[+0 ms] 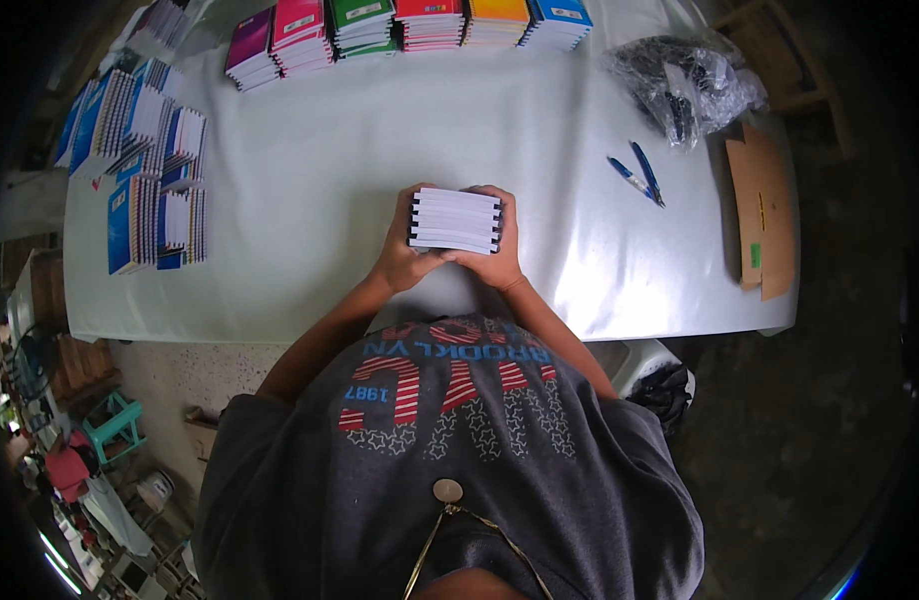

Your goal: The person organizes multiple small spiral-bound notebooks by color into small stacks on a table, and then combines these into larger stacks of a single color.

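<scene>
Both hands grip one small stack of notebooks over the middle of the white worktop, just in front of the person's chest. The left hand clasps the stack's left end and the right hand its right end, fingers curled over the far edge and thumbs under the near side. The stack shows its white page edges toward the camera — the dark spines at each end suggest roughly five or six books, though the exact count is hard to tell.

Along the far edge of the worktop stand six piles of notebooks in a row, their covers purple, pink, green, red, orange and blue from left to right. At the left edge lie fanned, overlapping spreads of blue-covered notebooks in several groups — too many and too overlapped to count.

To the right of the hands, well apart, lie two blue pens side by side. Beyond them sits one clear plastic bag with dark contents, and at the right edge one flattened piece of brown cardboard.
</scene>
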### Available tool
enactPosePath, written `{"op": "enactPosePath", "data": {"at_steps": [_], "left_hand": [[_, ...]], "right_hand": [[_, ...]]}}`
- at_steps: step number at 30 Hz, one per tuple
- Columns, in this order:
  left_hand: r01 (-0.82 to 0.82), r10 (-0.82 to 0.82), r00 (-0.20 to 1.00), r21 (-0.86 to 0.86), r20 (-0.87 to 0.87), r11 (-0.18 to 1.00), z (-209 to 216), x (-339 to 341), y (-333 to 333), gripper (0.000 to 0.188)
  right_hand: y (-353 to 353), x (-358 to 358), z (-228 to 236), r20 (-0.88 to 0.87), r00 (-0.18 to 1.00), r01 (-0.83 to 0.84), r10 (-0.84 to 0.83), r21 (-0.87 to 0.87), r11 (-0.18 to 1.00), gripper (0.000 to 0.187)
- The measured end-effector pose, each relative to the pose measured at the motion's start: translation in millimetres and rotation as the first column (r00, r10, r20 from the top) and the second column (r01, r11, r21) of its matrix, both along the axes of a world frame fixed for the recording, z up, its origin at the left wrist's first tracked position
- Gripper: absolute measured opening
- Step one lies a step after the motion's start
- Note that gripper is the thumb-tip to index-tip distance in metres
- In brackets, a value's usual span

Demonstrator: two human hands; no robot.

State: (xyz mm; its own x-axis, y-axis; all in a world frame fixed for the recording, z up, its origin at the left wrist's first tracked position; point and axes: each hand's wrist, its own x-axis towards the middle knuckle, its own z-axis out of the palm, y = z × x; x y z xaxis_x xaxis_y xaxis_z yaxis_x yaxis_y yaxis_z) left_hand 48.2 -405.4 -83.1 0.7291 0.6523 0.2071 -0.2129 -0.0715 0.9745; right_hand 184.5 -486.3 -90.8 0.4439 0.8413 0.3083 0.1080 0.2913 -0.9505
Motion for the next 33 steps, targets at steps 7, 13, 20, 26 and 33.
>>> {"op": "enactPosePath", "data": {"at_steps": [7,13,20,26,33], "left_hand": [[0.140,-0.074,0.928,0.156,-0.366,0.978,-32.8,-5.3,16.9,0.071],[0.167,-0.095,0.940,0.200,-0.328,0.965,-19.2,-13.5,29.0,0.065],[-0.012,-0.007,0.935,-0.051,-0.355,0.999,30.4,-48.1,4.7,0.073],[-0.230,0.141,0.963,-0.428,-0.229,0.874,67.1,-76.7,-15.0,0.060],[-0.615,0.663,0.735,-0.554,-0.145,0.561,115.2,-161.1,35.5,0.045]], "right_hand": [[-1.4,12.0,-13.7,0.223,0.975,0.020,0.012,-0.141,0.990,0.090],[6.9,10.9,-7.5,0.020,0.998,-0.052,0.058,-0.230,0.972,0.080],[11.0,-6.9,44.5,-0.415,0.905,-0.224,0.089,-0.289,0.931,0.057],[31.0,-17.2,73.3,-0.359,0.878,-0.453,0.316,-0.411,0.791,0.065],[31.9,-24.0,54.6,-0.155,0.877,-0.472,0.454,-0.450,0.758,0.060]]}}
